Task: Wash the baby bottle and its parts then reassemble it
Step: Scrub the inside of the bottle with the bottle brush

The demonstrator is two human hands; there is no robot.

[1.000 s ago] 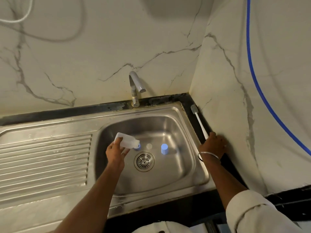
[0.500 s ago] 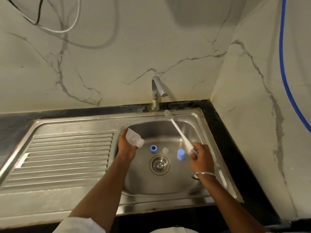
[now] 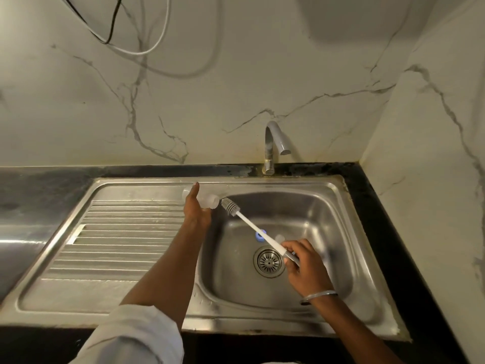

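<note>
The left hand (image 3: 195, 212) grips the clear baby bottle (image 3: 208, 201) on its side, fingers curled round the body. The open neck points toward the right hand (image 3: 305, 267). The bottle is held above the sink rim (image 3: 262, 183), at the basin's far left corner. Whether it carries any printed scale or brand is too blurred to tell.

The right hand is closed round the grey grip of a white bottle brush (image 3: 253, 228). The shaft slants up and leftward away from that hand. Its bristled head (image 3: 230, 206) sits just beside the bottle's mouth.

Just beyond the right hand's fingertips, 2 loose parts lie on the basin floor: a blue ring (image 3: 259, 236) partly under the shaft and a small clear piece (image 3: 279, 237). The drain (image 3: 269, 261) is just left of the right hand. A thin bangle (image 3: 319, 296) circles the right wrist.

Beyond the left hand and off to its right stands the tap (image 3: 274, 143). The ribbed drainboard (image 3: 126, 232) lies to that hand's left.
</note>
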